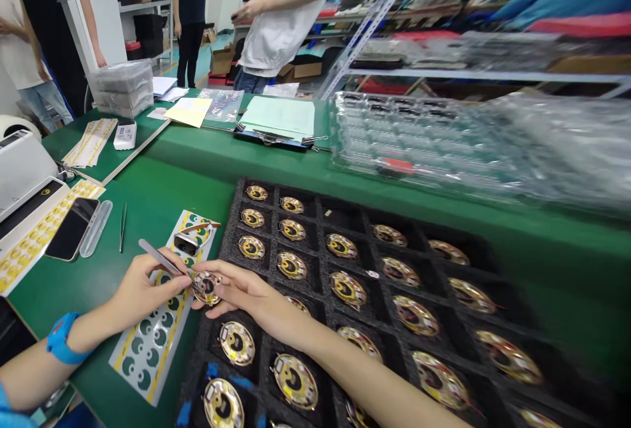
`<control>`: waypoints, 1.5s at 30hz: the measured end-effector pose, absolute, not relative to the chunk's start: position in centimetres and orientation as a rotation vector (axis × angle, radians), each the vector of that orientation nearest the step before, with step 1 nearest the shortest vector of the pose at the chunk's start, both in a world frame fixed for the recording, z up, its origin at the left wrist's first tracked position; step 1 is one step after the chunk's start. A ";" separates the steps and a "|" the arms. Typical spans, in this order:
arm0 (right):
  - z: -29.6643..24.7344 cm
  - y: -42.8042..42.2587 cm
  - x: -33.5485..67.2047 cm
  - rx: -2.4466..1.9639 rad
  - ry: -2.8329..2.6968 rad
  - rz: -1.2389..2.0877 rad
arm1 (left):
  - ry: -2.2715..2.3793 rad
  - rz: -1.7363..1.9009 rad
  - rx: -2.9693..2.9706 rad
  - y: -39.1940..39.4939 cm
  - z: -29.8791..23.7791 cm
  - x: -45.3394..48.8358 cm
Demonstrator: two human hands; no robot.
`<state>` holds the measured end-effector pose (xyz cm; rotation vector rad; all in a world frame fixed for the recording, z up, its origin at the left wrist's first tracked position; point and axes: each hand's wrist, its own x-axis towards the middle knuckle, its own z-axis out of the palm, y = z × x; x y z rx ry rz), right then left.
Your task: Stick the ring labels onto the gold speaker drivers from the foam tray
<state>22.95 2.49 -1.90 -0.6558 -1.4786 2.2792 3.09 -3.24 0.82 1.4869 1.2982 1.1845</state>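
Observation:
My left hand (150, 286), with a blue band on the wrist, is closed on silver tweezers (158, 257). The tips reach toward a small round gold circuit part (205, 290), pinched in the fingers of my right hand (244, 290). Whether the tips touch it is hard to make out. Beneath both hands lies a sticker sheet (142, 359) with yellow edges and dark rounded shapes. A smartwatch (187, 244) rests on its upper part. To the right, a black foam tray (340, 211) holds many similar gold parts in its compartments; my right forearm crosses above it.
At left are a phone (72, 229), a clear case (96, 229), more tweezers (123, 227) and a white machine (24, 171). Behind stand a clipboard (279, 119), clear plastic trays (419, 132) and stacked plastic boxes (123, 89). Several people stand beyond the bench.

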 end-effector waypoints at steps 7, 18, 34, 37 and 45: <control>-1.9 2.4 23.0 -0.648 -1.470 2.287 | 1.298 1.144 1.418 -3.1 0.8 3.2; -1.6 2.4 23.0 -0.641 -1.458 2.299 | 1.148 1.143 1.100 -2.8 0.1 3.2; -1.8 2.6 23.1 -0.601 -1.406 2.304 | 1.184 1.142 1.256 -2.8 1.0 2.8; -1.8 2.5 23.0 -0.600 -1.365 2.306 | 1.177 1.172 1.264 -2.8 0.8 2.8; -1.9 2.3 22.7 -0.731 -1.381 2.224 | 1.157 1.207 1.113 -2.7 0.5 3.0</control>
